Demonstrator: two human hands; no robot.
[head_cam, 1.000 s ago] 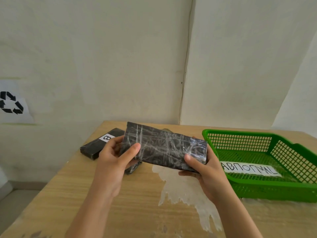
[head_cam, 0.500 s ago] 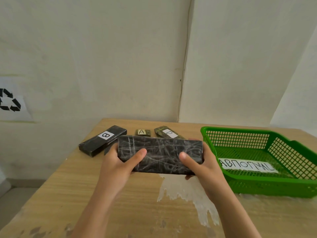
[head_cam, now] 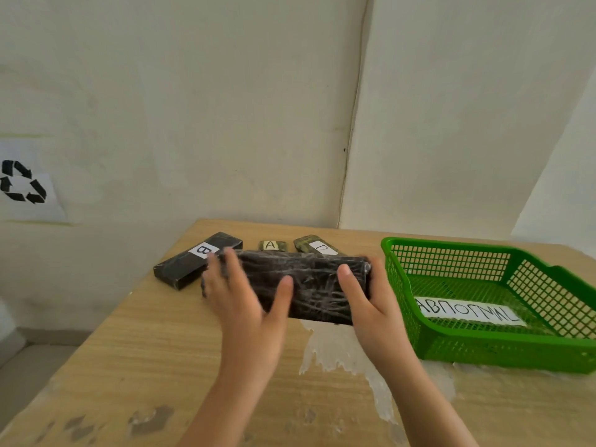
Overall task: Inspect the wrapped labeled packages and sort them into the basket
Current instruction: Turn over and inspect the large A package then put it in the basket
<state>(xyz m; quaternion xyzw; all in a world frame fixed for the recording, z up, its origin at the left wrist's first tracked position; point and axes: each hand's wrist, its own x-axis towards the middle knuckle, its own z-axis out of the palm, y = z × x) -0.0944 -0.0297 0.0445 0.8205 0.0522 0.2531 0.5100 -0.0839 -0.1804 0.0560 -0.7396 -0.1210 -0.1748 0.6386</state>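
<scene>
I hold a long black package wrapped in clear film [head_cam: 314, 285] low over the wooden table, its side without a label turned towards me. My right hand [head_cam: 364, 301] grips its right end. My left hand [head_cam: 245, 295] lies over its left end, blurred, fingers spread across the top. Behind it lie a black package labelled B [head_cam: 196, 259], a small one labelled A [head_cam: 272, 245] and one labelled D [head_cam: 317, 246]. The green mesh basket [head_cam: 483, 346] stands to the right, holding only a paper strip reading ABNORMAL [head_cam: 467, 312].
The wooden table [head_cam: 161, 366] has worn patches and a pale peeled area in the middle. Its left edge drops to the floor. White walls meet in a corner behind; a recycling sign [head_cam: 22, 185] hangs on the left wall.
The package has come down from a raised tilt to level and low over the table. My left hand has slid from under its end onto the top.
</scene>
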